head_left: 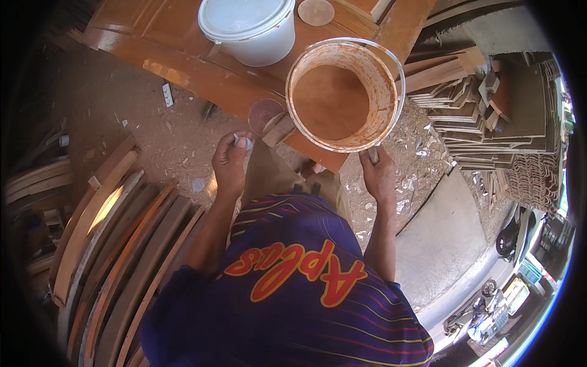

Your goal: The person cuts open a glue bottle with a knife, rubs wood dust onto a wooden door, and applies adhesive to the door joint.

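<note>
A white bucket with smeared inner walls and a raised handle stands near the panel's edge, with orange-brown material inside. My right hand is closed at its near rim; the bucket hides some fingertips. My left hand pinches a small whitish piece between thumb and fingers, too small to identify. Close to that hand lie a dark reddish round disc and a small wooden block. Behind the open bucket is a white tub with a lid.
A brown wooden door panel carries the containers and a tan round disc. Curved boards stand at the lower left. Stacked wood pieces fill the right. Debris litters the dirt floor; a motorcycle stands at the lower right.
</note>
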Tool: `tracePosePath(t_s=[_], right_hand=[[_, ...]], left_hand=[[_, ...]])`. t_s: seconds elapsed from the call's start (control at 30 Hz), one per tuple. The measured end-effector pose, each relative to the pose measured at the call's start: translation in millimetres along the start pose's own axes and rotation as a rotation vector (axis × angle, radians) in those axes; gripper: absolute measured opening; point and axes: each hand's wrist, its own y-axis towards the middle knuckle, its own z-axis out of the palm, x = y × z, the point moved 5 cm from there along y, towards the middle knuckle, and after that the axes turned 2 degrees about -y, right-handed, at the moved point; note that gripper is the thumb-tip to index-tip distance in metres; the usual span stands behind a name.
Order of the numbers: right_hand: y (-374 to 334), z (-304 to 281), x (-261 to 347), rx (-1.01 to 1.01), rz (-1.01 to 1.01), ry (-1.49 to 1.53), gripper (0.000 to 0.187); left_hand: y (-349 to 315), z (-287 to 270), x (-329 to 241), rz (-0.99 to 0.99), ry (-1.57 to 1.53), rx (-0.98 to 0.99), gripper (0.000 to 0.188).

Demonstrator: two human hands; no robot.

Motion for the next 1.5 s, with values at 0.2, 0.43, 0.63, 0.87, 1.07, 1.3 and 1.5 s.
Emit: tracePosePath(t_s=[0.2, 0.43, 0.63, 0.87, 1.07, 1.3, 1.5], right_hand=[[-19.4, 20.1, 4.2, -0.002, 0.027, -0.042, 0.024], [-31.7, 85.7, 74.1, 0.025, -0.202, -0.266, 0.019], [-24.5, 95.1, 75.6, -0.060, -0.134, -0.252, 0.021], [-31.5, 95.4, 74.2, -0.143, 0.046, -0.187, 0.034], [-50.1, 76.2, 68.1, -0.123, 0.318, -0.223, 0.034], [-54.8, 89.2, 38.6, -0.088, 0.304, -0.080, 0.028], [-82.7, 86.5, 35.4, -0.237, 0.311, -0.058, 0.022]], left_hand=[[63.2, -20.2, -0.6, 0.112, 0.062, -0.010, 0.023], [150.4, 5.0, 6.6, 0.282, 0.161, 0.271, 0.024], [156.3, 20.2, 6.7, 0.259, 0.229, 0.550, 0.030], [158.3, 16.9, -13.0, 0.435, 0.317, 0.610, 0.038], [190.9, 8.5, -19.2, 0.226, 0.370, 0.681, 0.032], [226.4, 31.9, -24.4, 0.727, 0.878, 0.905, 0.017], [216.0, 52.2, -37.6, 0.712, 0.977, 0.939, 0.019]])
